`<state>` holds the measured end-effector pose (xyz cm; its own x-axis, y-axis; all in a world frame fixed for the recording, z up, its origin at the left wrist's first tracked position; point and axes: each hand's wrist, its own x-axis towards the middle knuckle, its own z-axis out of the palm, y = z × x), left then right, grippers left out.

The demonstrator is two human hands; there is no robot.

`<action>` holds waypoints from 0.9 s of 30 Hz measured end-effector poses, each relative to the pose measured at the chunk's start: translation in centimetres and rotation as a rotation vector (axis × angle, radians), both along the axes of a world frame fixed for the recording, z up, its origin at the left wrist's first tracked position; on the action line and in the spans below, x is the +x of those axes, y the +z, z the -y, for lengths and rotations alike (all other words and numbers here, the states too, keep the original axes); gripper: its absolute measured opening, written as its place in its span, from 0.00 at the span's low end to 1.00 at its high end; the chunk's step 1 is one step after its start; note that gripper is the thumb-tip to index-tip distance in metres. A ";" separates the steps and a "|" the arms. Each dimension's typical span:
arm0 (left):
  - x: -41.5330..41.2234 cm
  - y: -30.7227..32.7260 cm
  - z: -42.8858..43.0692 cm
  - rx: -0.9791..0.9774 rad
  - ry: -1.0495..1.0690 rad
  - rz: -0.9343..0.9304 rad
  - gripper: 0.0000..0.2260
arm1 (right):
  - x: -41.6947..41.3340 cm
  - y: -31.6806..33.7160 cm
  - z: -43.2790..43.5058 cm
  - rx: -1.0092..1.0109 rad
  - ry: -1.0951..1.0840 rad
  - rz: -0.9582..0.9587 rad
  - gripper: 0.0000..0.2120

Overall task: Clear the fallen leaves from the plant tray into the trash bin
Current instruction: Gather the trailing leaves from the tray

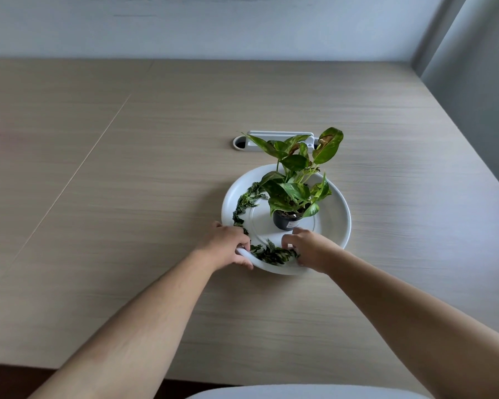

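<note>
Head view: left hand [226,244] grips round white plastic tray [333,223] rim, likely steadying it; right hand [308,249], fingers curled narrow, gathers dark fallen leaves [274,254] at near edge.

Dark fallen leaves [249,201] curve along the white round tray's [336,223] left-near rim.
</note>
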<state>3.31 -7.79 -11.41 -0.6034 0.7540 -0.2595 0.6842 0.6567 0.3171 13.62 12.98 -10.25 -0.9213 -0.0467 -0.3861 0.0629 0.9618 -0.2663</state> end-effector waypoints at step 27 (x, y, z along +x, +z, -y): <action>3.6 0.1 -6.0 0.014 0.086 0.111 0.17 | 1.8 1.1 -1.3 -0.297 -0.415 -0.094 0.08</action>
<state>6.87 -1.79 -11.34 -0.6341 0.7048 -0.3181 0.5859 0.7064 0.3973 15.39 14.30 -9.18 -0.9154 0.2351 -0.3267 0.3860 0.7427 -0.5472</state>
